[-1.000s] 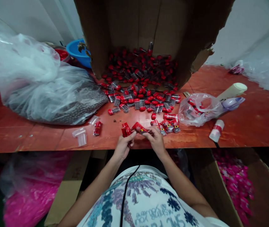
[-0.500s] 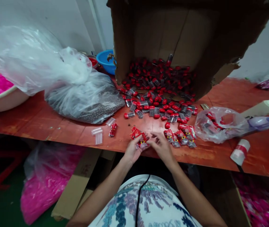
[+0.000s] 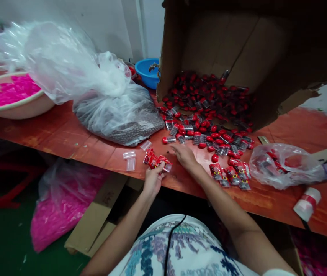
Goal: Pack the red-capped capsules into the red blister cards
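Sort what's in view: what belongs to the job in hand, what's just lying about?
Likely the job:
red packets in the left hand
red-capped tubes near the right hand

Apparently just lying about:
blue basin
red-banded white cylinder

Red packets (image 3: 153,161) — overlapping, handheld

Right hand (image 3: 184,155) has moved off printed red packets (image 3: 159,161), now just before red-capped capsule pile (image 3: 205,124); left hand (image 3: 152,178) has shifted packets leftward past pile's left front.
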Demonstrator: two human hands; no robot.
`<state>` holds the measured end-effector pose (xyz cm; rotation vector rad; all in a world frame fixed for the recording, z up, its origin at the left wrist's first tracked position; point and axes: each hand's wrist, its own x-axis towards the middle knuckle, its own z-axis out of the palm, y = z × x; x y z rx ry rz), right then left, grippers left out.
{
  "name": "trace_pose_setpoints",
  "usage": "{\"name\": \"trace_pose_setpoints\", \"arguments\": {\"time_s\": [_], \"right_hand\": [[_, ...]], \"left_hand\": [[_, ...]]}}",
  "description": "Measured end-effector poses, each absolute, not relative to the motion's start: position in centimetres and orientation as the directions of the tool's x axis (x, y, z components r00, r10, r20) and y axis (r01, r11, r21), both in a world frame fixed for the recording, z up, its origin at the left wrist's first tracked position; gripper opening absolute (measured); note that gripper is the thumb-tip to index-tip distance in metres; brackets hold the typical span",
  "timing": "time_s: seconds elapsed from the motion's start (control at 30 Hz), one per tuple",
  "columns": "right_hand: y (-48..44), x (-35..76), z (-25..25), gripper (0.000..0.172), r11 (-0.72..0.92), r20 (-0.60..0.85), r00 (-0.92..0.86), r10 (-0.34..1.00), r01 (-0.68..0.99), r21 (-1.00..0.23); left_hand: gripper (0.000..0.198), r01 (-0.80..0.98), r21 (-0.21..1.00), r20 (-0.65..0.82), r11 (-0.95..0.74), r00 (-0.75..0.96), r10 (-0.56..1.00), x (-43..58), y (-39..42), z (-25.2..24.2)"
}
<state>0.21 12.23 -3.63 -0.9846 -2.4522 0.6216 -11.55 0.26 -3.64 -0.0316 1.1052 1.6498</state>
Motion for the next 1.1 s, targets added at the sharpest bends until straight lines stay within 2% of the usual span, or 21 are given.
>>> {"name": "trace_pose_setpoints", "arguments": {"time_s": [0.13, 0.2, 0.27, 0.33, 0.4, 0.5, 0.57, 0.63, 0.7, 0.87, 1.03, 1.1], "right_hand": [[15.6, -2.0, -4.7, 0.043, 0.726, 0.221, -0.693, 0.686, 0.638, -0.256], [16.2, -2.4, -4.9, 0.037, 0.737, 0.205, -0.708, 0.675, 0.649, -0.186], [16.0, -2.2, -4.9, 0.032, 0.725, 0.211, -0.694, 0.689, 0.668, -0.168], [15.0, -1.3, -4.7, 0.031, 0.687, 0.25, -0.64, 0.727, 0.691, -0.226], [13.2, 0.1, -4.4, 0.032, 0.625, 0.304, -0.547, 0.78, 0.663, -0.412], [9.0, 2.4, -3.7, 0.034, 0.414, 0.259, -0.375, 0.89, 0.426, -0.805], [5.8, 3.7, -3.2, 0.036, 0.22, 0.14, -0.303, 0.943, 0.246, -0.944], [3.1, 4.6, -2.8, 0.038, 0.08, 0.042, -0.262, 0.964, 0.136, -0.988], [1.3, 5.1, -2.7, 0.039, 0.01, -0.008, -0.243, 0.97, 0.076, -0.997], [0.3, 5.6, -3.0, 0.039, 0.013, 0.002, -0.189, 0.982, 0.059, -0.998], [-0.1, 6.2, -2.7, 0.036, 0.042, 0.023, -0.205, 0.979, 0.09, -0.995], [-0.3, 6.3, -2.4, 0.036, -0.007, -0.021, -0.219, 0.976, 0.065, -0.998]], "left_hand": [[0.021, -0.801, 0.599, -0.557, 0.014, -0.404, 0.725, -12.1, 0.4, -3.4], [0.018, -0.806, 0.591, -0.578, 0.036, -0.392, 0.716, -12.2, 0.3, -3.2], [0.015, -0.81, 0.584, -0.597, 0.054, -0.383, 0.705, -12.4, 0.2, -3.0], [0.015, -0.818, 0.573, -0.609, 0.054, -0.381, 0.696, -12.5, 0.3, -2.9], [0.014, -0.828, 0.558, -0.623, 0.048, -0.381, 0.683, -12.6, 0.5, -2.8], [0.012, -0.852, 0.522, -0.652, 0.045, -0.365, 0.665, -12.4, 1.0, -2.9], [0.01, -0.87, 0.491, -0.666, 0.049, -0.339, 0.665, -12.1, 1.3, -2.9], [0.01, -0.883, 0.466, -0.67, 0.059, -0.309, 0.675, -11.6, 1.6, -2.9], [0.01, -0.887, 0.457, -0.663, 0.064, -0.292, 0.689, -10.9, 1.8, -2.8], [0.01, -0.871, 0.483, -0.638, 0.089, -0.281, 0.717, -9.3, 1.9, -2.5], [0.017, -0.79, 0.612, -0.521, 0.028, -0.377, 0.766, -8.2, 1.2, -1.6], [0.021, -0.754, 0.657, -0.479, 0.002, -0.415, 0.774, -7.9, 1.0, -1.2]]}}
